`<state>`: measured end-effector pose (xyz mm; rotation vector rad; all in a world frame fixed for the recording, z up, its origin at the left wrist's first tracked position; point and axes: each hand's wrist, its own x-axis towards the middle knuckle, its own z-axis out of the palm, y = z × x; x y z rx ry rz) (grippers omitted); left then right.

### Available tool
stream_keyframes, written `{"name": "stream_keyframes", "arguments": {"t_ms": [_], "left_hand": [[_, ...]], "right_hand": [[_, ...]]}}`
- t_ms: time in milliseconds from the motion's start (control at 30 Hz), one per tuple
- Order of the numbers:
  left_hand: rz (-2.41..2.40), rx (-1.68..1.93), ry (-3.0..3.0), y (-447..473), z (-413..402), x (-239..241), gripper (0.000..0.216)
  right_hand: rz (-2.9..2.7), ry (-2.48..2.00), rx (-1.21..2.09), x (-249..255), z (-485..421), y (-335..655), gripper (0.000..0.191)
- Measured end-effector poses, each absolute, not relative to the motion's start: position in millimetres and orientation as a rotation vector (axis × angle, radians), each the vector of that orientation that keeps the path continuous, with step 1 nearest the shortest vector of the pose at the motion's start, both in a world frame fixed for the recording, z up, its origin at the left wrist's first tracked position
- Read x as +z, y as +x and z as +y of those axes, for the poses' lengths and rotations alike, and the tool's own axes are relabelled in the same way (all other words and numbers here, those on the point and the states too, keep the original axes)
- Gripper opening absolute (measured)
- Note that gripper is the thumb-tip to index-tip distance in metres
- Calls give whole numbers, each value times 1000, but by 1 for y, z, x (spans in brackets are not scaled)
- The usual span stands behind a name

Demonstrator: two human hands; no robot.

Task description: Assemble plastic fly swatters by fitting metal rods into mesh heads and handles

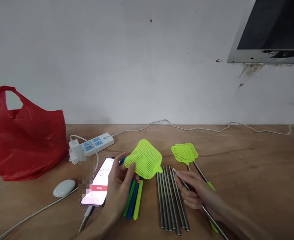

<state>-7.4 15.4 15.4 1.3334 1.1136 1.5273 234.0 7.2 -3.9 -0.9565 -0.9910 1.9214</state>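
Left hand [120, 188] grips a yellow-green perforated plastic swatter head [145, 158], thumb on its near face, raised above the wooden table [262, 173], short stem pointing right. Right hand [194, 190] grasps a thin silver metal rod [214, 221], fingers curled round it; its upper end sits near the head's stem, apart from it.

Between the hands, a row of loose silver metal rods [170, 200] lies on the table, roughly side by side. Narrow green, blue and yellow-green plastic strips [137, 201] lie just right of the left forearm. Some blue shows behind the held head; cannot tell what it is.

Two yellow-green swatters with metal shafts [185, 153] lie beyond and partly under the right hand, heads overlapping.

Left side: lit smartphone [100, 183] with cable plugged in, white oval plastic object [64, 188], white power strip with blue sockets [101, 143], red plastic bag [29, 143].
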Motion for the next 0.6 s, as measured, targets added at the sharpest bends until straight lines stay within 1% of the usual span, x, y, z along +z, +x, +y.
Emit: {"name": "stream_keyframes", "arguments": {"t_ms": [200, 400, 600], "left_hand": [[1054, 1295, 1376, -4, 16, 9, 47], [1034, 1217, 1404, -5, 17, 11, 53], [1046, 1178, 1486, -8, 18, 13, 42]], "right_hand": [[-952, -1027, 1595, 7, 7, 230, 33], [-992, -1058, 1674, 10, 3, 229, 34], [-962, -1052, 1633, 8, 3, 229, 40]]}}
